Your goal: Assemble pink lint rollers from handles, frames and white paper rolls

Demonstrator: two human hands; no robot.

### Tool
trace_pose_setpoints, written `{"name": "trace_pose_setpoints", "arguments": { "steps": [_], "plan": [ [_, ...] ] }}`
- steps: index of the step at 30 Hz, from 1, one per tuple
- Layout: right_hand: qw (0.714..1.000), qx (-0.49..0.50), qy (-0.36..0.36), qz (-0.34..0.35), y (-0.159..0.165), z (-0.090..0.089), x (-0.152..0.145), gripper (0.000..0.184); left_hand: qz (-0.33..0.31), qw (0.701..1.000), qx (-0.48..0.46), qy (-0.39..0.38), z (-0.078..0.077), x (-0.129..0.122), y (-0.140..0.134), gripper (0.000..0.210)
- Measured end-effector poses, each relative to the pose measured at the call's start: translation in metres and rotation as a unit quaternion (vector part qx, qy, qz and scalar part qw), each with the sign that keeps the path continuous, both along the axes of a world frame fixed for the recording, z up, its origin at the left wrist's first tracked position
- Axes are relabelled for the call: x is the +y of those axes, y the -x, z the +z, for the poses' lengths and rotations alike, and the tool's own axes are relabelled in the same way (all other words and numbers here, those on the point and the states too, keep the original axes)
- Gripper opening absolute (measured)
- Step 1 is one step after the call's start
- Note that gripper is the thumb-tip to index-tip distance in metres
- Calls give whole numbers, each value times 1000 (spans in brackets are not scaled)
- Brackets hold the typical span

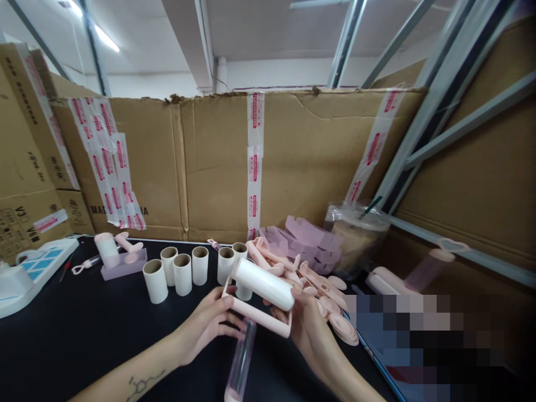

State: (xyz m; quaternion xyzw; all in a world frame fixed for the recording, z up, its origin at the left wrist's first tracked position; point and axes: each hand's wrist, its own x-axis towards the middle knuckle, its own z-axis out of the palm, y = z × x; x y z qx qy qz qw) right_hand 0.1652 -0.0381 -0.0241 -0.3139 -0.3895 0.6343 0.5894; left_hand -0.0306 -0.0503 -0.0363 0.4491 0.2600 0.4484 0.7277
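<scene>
Between my hands is a pink plastic frame (262, 318) with a white roll (263, 283) lying tilted along its open side. My left hand (205, 324) pinches the frame's left end between thumb and fingers. At the other end, my right hand (307, 318) grips the roll and the frame together, its fingertips partly hidden behind them. Below the frame, close to my left fingers, a clear tube with a pink end (242, 360) lies on the black table (125, 340). Several white rolls with brown cardboard cores (183, 276) stand upright behind my left hand.
Loose pink plastic parts (322, 282) are heaped behind my right hand, beside folded lilac pieces (312, 245). A plastic-wrapped brown container (355, 234) stands behind them. At left are a power strip (46, 273) and a lilac box (124, 264). Taped cardboard (218, 167) walls the back.
</scene>
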Motion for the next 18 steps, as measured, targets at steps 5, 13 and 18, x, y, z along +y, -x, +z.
{"name": "trace_pose_setpoints", "arguments": {
  "steps": [5, 13, 18],
  "plan": [
    [999, -42, -11, 32, -1, -13, -1, 26, 23, 998, 54, -14, 0, 0, 1, 39],
    [983, -165, -80, -19, -7, -15, 1, 32, 56, 991, 117, -38, -6, -2, -5, 50],
    [970, -219, -104, -24, -9, -10, 1, 31, 49, 990, 116, -66, -6, -3, -4, 48]
  ]
}}
